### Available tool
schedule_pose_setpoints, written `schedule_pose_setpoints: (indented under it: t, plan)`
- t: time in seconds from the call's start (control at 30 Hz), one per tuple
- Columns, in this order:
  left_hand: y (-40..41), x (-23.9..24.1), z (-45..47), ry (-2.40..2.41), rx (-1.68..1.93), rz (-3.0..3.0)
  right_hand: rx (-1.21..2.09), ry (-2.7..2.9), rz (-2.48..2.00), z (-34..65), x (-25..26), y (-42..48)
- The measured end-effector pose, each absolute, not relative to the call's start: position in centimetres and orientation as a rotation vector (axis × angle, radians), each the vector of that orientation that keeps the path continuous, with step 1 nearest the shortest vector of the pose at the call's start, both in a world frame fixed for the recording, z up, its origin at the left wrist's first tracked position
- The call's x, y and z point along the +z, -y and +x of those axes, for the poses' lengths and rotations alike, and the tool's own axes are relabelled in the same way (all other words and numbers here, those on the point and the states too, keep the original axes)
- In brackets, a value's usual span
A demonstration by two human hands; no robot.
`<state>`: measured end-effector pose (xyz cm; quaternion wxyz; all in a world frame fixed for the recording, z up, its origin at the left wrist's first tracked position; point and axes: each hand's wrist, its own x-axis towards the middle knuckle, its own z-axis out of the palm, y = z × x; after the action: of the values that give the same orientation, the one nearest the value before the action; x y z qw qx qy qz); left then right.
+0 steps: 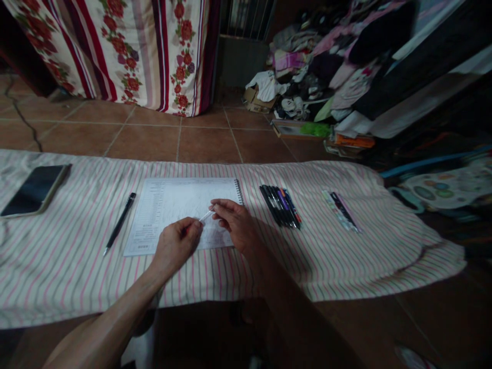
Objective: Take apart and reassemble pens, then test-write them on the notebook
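Observation:
Both my hands meet over a spiral notebook (172,205) that lies open on a striped cloth (69,266). My left hand (176,247) and my right hand (234,224) pinch the two ends of one thin, pale, pen-like stick (206,216) held just above the page. Fingers of both hands are closed on it. Left of the notebook a black pen (120,223) lies loose on the cloth. To the right of it sits a row of several dark pens (280,206).
A phone (35,189) lies face up at the cloth's left end. A small flat strip-like pack (341,210) rests right of the pens. Beyond the cloth is tiled floor (207,141), a flowered hanging fabric (126,51) and a heap of clothes (326,61).

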<state>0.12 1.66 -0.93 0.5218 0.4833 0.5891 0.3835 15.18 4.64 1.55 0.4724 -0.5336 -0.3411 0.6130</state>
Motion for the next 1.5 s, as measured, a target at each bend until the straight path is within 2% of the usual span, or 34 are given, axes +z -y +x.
schedule_pose_setpoints:
  t: [1.5]
  plan:
    - [-2.0,-0.8,-0.1,-1.298,0.911,1.165,1.384,1.064,-1.203,14.4,0.2,-4.7]
